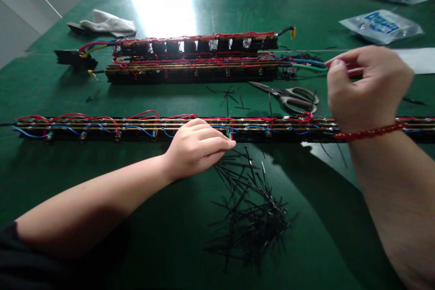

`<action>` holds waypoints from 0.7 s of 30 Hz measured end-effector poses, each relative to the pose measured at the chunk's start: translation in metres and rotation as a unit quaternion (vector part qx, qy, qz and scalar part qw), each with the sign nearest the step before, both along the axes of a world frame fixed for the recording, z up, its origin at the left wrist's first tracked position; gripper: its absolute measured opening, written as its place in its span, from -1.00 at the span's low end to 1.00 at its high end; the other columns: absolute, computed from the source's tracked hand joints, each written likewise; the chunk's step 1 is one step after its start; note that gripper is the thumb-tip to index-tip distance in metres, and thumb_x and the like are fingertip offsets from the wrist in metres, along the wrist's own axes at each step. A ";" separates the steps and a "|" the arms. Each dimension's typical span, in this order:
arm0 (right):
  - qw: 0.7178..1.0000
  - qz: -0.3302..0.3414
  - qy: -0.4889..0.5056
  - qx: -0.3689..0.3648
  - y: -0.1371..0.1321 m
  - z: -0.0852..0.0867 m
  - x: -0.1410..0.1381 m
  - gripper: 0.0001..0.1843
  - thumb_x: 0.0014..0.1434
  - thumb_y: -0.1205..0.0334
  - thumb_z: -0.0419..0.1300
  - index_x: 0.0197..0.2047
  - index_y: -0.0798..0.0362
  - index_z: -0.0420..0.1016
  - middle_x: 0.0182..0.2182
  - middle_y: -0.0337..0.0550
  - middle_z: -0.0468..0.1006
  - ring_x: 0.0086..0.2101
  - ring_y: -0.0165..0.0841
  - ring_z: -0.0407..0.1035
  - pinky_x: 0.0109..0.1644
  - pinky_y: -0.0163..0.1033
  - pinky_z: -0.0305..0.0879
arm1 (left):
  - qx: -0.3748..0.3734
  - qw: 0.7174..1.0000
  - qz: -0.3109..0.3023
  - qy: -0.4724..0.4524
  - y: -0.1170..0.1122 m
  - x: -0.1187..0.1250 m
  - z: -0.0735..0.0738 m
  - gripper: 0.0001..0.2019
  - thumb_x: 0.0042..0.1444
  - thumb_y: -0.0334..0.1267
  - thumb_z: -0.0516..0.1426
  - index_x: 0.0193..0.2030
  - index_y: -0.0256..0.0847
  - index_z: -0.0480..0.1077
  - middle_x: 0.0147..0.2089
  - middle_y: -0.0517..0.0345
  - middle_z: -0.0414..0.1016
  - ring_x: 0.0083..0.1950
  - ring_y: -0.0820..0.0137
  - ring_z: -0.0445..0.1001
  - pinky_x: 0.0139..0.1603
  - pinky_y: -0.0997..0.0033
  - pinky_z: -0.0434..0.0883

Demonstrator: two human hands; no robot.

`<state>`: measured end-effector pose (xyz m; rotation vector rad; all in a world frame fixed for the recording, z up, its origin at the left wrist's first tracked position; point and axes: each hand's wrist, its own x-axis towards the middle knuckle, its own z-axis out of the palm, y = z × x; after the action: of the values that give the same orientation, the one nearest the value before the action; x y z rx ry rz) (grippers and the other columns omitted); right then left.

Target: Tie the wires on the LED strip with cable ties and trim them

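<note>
A long black strip [136, 127] with brass-coloured rods, red and blue wires and small green parts lies across the table. My left hand [200, 147] is closed over its middle, fingers bent across the top and forefinger tip at the front edge; the thumb is mostly hidden. Behind it sit two shorter wired strips [193, 72], side by side. Blue and green cables [307, 64] come out of their right end. My right hand [369, 86], wearing a red bracelet, pinches the cable ends above the long strip's right part.
Scissors [294, 99] lie between the strips. In front is a heap of black cable ties [251, 217], with cut bits [231, 95] farther back. Two plastic bags [382, 26] are at the back right, a glove-like cloth [108, 22] at the back left. A black connector [74, 58] ends the left cables.
</note>
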<state>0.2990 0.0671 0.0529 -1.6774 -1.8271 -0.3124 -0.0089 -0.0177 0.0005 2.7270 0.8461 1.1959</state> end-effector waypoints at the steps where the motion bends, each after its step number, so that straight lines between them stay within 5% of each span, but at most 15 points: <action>1: 0.999 0.036 -0.017 0.025 -0.009 0.003 -0.010 -0.59 0.39 0.14 0.00 -0.07 0.17 0.63 -0.10 0.18 0.66 -0.04 -0.11 0.52 0.09 -0.07 0.35 | 0.000 1.000 -0.005 0.005 0.001 0.000 -0.001 -0.89 0.31 -0.36 0.17 -0.13 -0.17 0.55 -0.19 0.19 0.71 -0.22 0.49 0.63 -0.11 0.38 0.42; 4: 0.973 0.223 -0.034 0.054 -0.034 -0.003 -0.044 -0.74 0.38 0.18 0.03 -0.11 0.01 0.55 -0.12 0.02 0.65 -0.03 -0.12 0.51 0.12 -0.01 0.36 | 0.008 0.998 -0.043 0.037 0.005 -0.002 -0.004 -0.85 0.36 -0.33 0.12 -0.10 -0.17 0.54 -0.15 0.16 0.71 -0.20 0.48 0.64 -0.12 0.36 0.40; 7: 0.935 0.349 -0.063 0.017 -0.045 -0.030 -0.070 -0.79 0.33 0.18 0.10 -0.07 0.05 0.50 -0.08 0.05 0.66 -0.06 -0.08 0.50 0.05 0.05 0.37 | 0.001 0.996 -0.068 0.063 0.010 -0.002 -0.005 -0.82 0.38 -0.31 0.09 -0.07 -0.18 0.54 -0.11 0.14 0.71 -0.18 0.47 0.63 -0.10 0.36 0.40; 10: 0.927 0.346 -0.125 -0.070 -0.042 -0.050 -0.078 -0.61 0.34 0.06 0.14 0.11 0.14 0.47 0.02 0.14 0.63 -0.01 -0.02 0.48 0.01 0.04 0.34 | 0.008 0.991 -0.061 0.116 0.009 -0.001 -0.002 -0.82 0.39 -0.30 0.09 -0.06 -0.17 0.53 -0.13 0.16 0.69 -0.17 0.44 0.60 -0.07 0.33 0.39; 14: 0.911 0.358 -0.182 -0.090 -0.039 -0.051 -0.075 -0.65 0.35 0.09 0.13 0.05 0.15 0.51 -0.02 0.09 0.65 -0.05 -0.04 0.50 -0.05 0.00 0.28 | 0.057 0.979 -0.016 0.195 0.001 0.003 0.004 -0.81 0.37 -0.30 0.09 0.02 -0.17 0.49 -0.07 0.14 0.66 -0.08 0.33 0.56 -0.02 0.24 0.38; 21: 0.914 0.343 -0.190 -0.106 -0.042 -0.043 -0.075 -0.70 0.33 0.11 0.11 -0.06 0.13 0.52 -0.07 0.09 0.66 -0.10 -0.04 0.49 -0.12 -0.02 0.24 | 0.038 0.991 0.039 0.119 -0.001 0.002 0.000 -0.81 0.29 -0.38 0.15 0.02 -0.16 0.47 0.00 0.15 0.63 0.03 0.30 0.50 0.08 0.23 0.38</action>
<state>0.2236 0.0247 0.0095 -1.0326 -2.6872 -0.1376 -0.0068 -0.0186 0.0000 2.9687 0.9569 0.9440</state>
